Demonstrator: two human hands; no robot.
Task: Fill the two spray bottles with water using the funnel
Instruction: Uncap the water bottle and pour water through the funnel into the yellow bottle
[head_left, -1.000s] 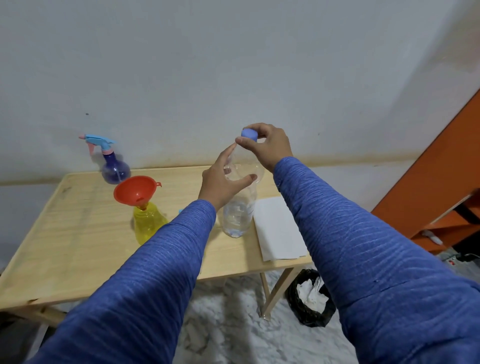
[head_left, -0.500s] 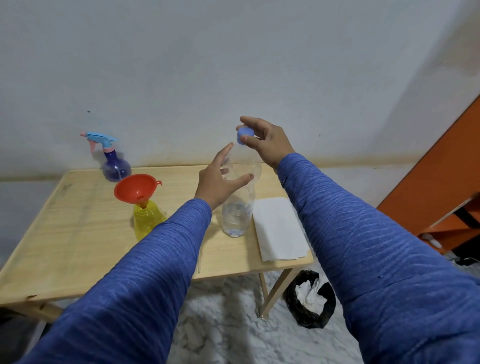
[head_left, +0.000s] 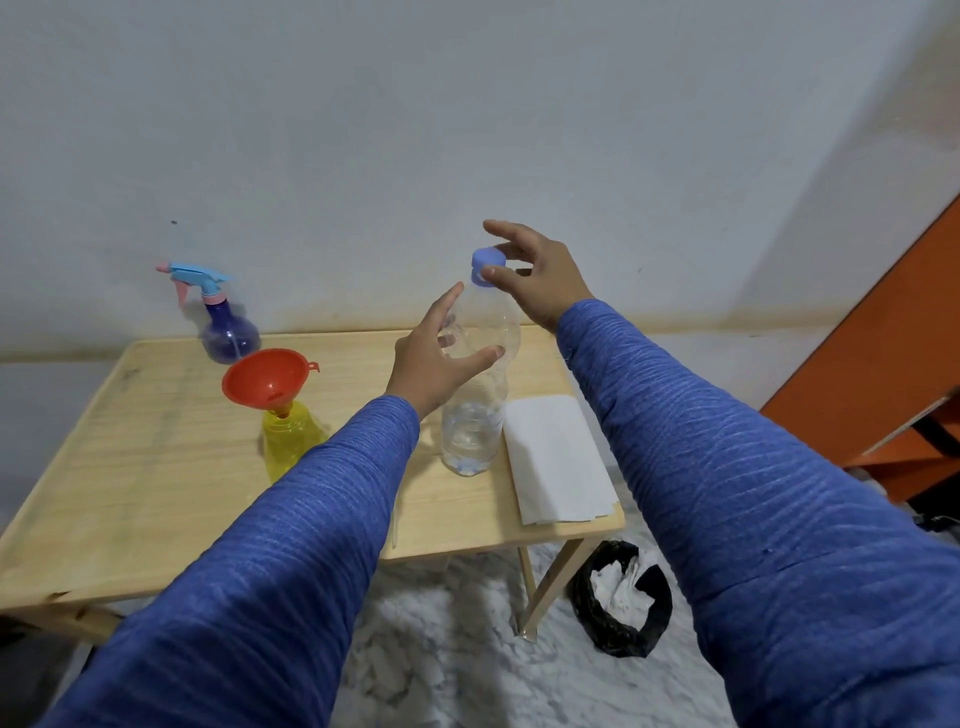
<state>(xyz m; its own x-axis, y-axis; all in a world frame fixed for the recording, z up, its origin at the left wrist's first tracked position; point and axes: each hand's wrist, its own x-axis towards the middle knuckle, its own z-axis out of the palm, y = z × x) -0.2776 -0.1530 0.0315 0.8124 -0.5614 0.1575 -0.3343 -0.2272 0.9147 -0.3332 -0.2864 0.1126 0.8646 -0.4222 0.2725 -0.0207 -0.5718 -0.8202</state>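
My left hand (head_left: 434, 358) wraps loosely round the upper body of the clear water bottle (head_left: 475, 400), thumb on the near side, fingers on the far side showing through the plastic. My right hand (head_left: 530, 280) pinches the blue cap (head_left: 485, 262) on the bottle's neck between thumb and fingertips, other fingers spread. I can't tell if the cap is seated or loose. The bottle stands upright on the worktop (head_left: 156, 467), right of centre, water in roughly the lower third.

Yellow spray bottle (head_left: 285, 441) sits left of the water bottle, its sprayer head off, with the orange funnel (head_left: 265, 382) stuck in its neck and tilted toward the left. Purple spray bottle (head_left: 228, 332) is at the far left by the wall, its blue-and-pink trigger head (head_left: 195, 278) on, well apart from both hands.

White folded cloth (head_left: 558, 457) lies just right of the water bottle, reaching the near right corner. On the floor, right of the table leg, is a black bag (head_left: 623, 608) with white paper inside. Orange shelf unit (head_left: 883, 364) at far right.
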